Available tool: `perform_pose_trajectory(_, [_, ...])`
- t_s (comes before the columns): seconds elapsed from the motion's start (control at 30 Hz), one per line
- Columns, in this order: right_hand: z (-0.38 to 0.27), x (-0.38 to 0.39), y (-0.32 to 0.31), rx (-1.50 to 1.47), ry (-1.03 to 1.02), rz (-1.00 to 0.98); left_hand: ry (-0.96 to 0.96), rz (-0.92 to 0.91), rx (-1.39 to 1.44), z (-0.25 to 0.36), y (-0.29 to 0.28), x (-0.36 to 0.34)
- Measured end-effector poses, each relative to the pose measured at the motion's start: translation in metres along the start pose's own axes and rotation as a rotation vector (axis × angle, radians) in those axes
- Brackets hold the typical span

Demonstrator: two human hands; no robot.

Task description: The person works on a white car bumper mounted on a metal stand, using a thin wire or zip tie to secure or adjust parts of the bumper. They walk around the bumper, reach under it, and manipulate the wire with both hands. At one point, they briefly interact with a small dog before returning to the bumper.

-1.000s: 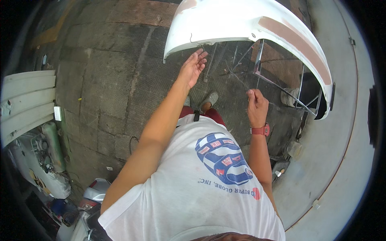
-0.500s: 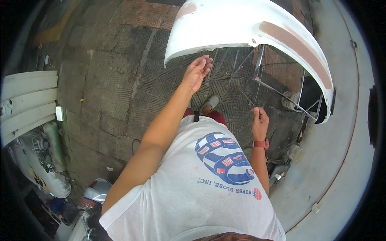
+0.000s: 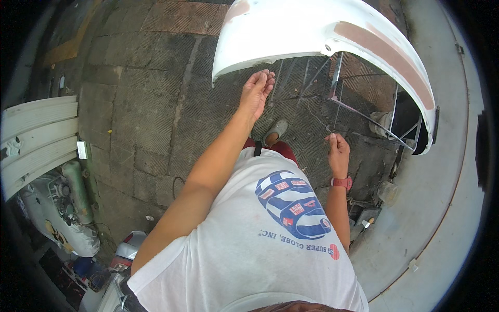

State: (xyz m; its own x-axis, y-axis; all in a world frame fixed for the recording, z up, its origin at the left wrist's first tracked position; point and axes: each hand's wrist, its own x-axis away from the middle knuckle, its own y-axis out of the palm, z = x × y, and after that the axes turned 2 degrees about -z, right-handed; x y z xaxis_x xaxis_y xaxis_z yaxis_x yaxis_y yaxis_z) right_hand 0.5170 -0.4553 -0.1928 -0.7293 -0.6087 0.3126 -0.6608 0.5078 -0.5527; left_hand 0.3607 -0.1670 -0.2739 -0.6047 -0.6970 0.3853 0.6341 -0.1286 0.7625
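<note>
The right hand [image 3: 339, 152] has drawn back bodyward, pinching the wire [image 3: 317, 119] beside the stand [image 3: 359, 113]; the left hand's [image 3: 254, 94] spread fingers have gathered near the bumper's [image 3: 280, 36] edge, their grip unclear

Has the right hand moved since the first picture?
Yes: the right hand has moved away from the white curved panel, toward the person's shirt.

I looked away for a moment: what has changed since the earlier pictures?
The right hand, pinching a thin, pale, wire-like strand, has moved back toward the body. The left hand has curled its spread fingers together; whether they hold anything is unclear. The white curved panel with brown patches has stayed put.
</note>
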Motion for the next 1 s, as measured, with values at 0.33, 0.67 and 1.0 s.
perform_pose_trajectory(0.33, [-0.016, 0.001, 0.013, -0.1, -0.015, 0.053, -0.018, 0.04, 0.127, 0.003, 0.008, -0.007])
perform_pose_trajectory(0.67, [-0.008, 0.013, 0.019, -0.133, -0.141, 0.096, -0.024, 0.006, 0.326, -0.008, 0.015, -0.023])
perform_pose_trajectory(1.0, [-0.039, 0.027, 0.046, 0.115, -0.24, 0.107, 0.002, -0.081, 0.394, -0.017, -0.006, -0.04])
